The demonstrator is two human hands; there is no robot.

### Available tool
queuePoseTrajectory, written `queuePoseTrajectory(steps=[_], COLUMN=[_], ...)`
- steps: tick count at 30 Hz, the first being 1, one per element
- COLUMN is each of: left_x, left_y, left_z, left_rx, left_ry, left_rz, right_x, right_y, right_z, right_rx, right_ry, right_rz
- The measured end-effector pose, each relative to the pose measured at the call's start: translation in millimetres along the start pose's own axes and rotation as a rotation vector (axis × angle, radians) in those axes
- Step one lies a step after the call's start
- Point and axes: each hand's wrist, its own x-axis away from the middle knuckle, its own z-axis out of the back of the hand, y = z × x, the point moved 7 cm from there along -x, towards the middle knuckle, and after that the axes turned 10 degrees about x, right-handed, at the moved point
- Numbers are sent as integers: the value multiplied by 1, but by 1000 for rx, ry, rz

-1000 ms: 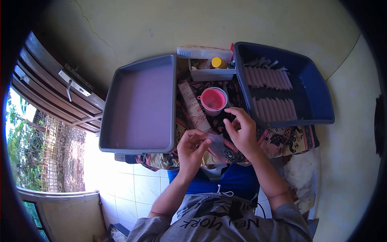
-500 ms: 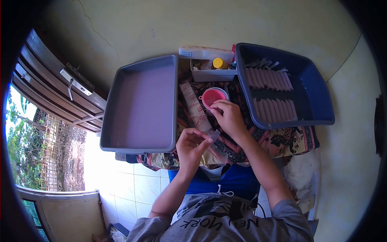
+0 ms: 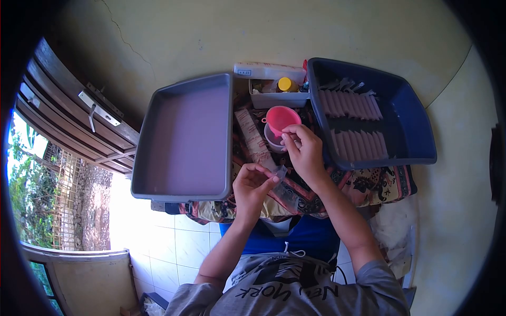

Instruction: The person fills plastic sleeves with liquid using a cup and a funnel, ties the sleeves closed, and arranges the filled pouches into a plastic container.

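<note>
My right hand (image 3: 305,150) pinches a pink funnel (image 3: 282,118) by its edge, tilted above a whitish cup (image 3: 272,141) on the patterned cloth. Between the thumb and fingers of my left hand (image 3: 252,185) is the top of a clear narrow plastic bag (image 3: 287,195), which hangs down toward the table edge and looks flat. Beside the cup lies a long printed plastic packet (image 3: 253,138).
A grey tub (image 3: 230,131) of pinkish-purple liquid stands on the left. The dark blue tub (image 3: 406,118) on the right has two rows of filled sleeves (image 3: 361,145). Behind the cup is a grey box (image 3: 279,100) with a yellow-lidded jar (image 3: 287,84). Patterned cloth (image 3: 363,187) covers the table.
My right hand has lifted the pink funnel up out of the cup, uncovering the cup's opening. My left hand has barely moved with the plastic bag.
</note>
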Motion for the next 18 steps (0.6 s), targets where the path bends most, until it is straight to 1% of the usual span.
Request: queuePoseTrajectory(steps=[2,6,8,12,14,16,18], left_x=[-1,-6,-8,-13,-17,-20,-23], left_y=[-1,-4,-5,-4,-2,3,2], left_z=[0,0,0,-2,-6,-9,-10], left_rx=[-2,-3,-1,-21,-26,-70,-75], left_ry=[-1,-2,-4,-22,-21,-15,-22], left_rz=[1,10,12,-3,0,-15,-25], right_x=[0,1,4,11,14,19,23], right_y=[-10,-19,-25,-33,-33,-41,-45], right_z=[10,23,29,43,49,57,64], right_rx=[-46,-57,-20,-78,-327,-350,-411], right_ry=[45,51,77,92,67,60,64], right_rz=[49,75,148,140,65,67,21])
